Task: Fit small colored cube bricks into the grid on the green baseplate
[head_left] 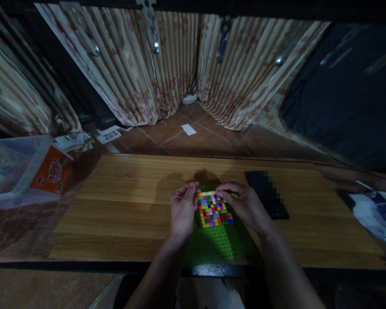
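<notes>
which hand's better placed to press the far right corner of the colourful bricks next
Probably the right hand: its fingers are at that corner of the bricks; the left hand is by the far left one.

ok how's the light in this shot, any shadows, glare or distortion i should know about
Head view: dim overall, with shadows on the wooden tabletop beyond the left hand and right hand, and over part of the green studded baseplate; head view: small bright glints before the striped floral curtains; head view: blocky pixelation beside the black flat device.
</notes>
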The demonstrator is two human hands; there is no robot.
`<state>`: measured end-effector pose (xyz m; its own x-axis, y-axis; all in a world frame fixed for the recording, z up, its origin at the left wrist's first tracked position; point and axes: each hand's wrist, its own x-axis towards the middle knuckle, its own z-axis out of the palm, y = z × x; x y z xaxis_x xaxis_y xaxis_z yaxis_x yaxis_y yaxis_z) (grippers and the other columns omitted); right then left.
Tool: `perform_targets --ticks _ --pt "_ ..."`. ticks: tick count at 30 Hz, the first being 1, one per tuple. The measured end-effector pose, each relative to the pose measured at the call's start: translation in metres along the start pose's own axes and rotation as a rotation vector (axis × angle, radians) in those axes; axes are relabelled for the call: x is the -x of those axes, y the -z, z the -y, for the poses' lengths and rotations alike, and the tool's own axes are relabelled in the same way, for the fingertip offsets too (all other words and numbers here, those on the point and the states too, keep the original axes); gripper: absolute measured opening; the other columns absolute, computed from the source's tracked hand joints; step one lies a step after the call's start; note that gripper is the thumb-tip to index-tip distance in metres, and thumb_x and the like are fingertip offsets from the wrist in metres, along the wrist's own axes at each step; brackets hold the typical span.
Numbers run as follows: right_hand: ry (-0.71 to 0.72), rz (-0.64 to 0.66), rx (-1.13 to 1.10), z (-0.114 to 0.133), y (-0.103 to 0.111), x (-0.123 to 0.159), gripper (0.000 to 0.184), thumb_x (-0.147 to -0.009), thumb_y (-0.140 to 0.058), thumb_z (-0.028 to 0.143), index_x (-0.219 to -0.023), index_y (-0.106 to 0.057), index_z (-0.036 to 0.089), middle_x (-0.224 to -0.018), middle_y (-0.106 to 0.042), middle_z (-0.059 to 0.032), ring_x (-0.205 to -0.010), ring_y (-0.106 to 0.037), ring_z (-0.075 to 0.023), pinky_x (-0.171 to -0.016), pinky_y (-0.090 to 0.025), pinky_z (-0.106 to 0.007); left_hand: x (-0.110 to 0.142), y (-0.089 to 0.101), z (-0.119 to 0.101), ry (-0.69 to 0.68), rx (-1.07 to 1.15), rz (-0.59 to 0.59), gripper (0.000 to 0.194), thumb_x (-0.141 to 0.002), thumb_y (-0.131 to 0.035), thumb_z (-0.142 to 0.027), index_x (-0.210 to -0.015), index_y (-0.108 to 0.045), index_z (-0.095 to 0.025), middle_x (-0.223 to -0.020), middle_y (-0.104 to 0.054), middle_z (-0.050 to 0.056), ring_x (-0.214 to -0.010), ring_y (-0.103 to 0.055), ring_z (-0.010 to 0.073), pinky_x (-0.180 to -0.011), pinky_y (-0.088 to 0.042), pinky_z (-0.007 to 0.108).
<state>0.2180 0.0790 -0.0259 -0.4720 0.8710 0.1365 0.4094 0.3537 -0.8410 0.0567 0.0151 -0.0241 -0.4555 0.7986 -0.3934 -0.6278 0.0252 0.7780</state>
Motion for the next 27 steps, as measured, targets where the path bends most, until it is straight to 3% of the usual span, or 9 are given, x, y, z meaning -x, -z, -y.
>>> perform_targets --ticks 12,15,21,27 --pt "-0.122 0.062 -0.197 -0.008 -0.001 -0.002 0.021 -0.084 -0.070 0.042 -0.088 -0.078 0.023 -0.088 -0.076 -0.0027 -0.082 -0.068 -0.0185 -0.076 -0.053 -0.032 -0.001 0.000 0.002 -0.060 -0.069 0.000 0.039 -0.071 -0.078 -0.047 -0.084 -0.073 -0.011 -0.067 -0.060 -0.001 -0.046 -0.037 0.0026 -0.042 -0.024 0.017" --pt "-0.135 0.015 -0.220 -0.008 -0.001 0.000 0.025 -0.082 -0.073 0.043 -0.096 -0.078 0.023 -0.093 -0.077 -0.0033 -0.085 -0.069 -0.0189 -0.077 -0.054 -0.032 -0.001 0.001 -0.005 -0.063 0.003 -0.004 0.034 -0.076 -0.070 -0.043 -0.086 -0.073 -0.011 -0.072 -0.062 0.002 -0.049 -0.040 0.0036 -0.043 -0.024 0.016" --pt "0.069 -0.197 -0.094 0.010 -0.002 0.003 0.019 -0.089 -0.067 0.037 -0.100 -0.078 0.026 -0.102 -0.074 -0.0050 -0.098 -0.068 -0.0201 -0.086 -0.054 -0.033 0.004 0.002 -0.021 -0.007 0.153 0.086 0.027 -0.073 -0.063 -0.026 -0.090 -0.073 -0.009 -0.069 -0.057 0.001 -0.050 -0.040 0.0046 -0.042 -0.021 0.017" --pt "0.184 -0.198 -0.075 0.041 -0.012 0.009 0.018 -0.093 -0.063 0.032 -0.104 -0.076 0.030 -0.105 -0.072 -0.0032 -0.100 -0.068 -0.0192 -0.087 -0.054 -0.033 0.012 0.002 -0.025 0.081 0.169 0.297 0.032 -0.074 -0.071 -0.025 -0.103 -0.073 -0.011 -0.068 -0.056 -0.001 -0.047 -0.034 0.0027 -0.041 -0.015 0.017"
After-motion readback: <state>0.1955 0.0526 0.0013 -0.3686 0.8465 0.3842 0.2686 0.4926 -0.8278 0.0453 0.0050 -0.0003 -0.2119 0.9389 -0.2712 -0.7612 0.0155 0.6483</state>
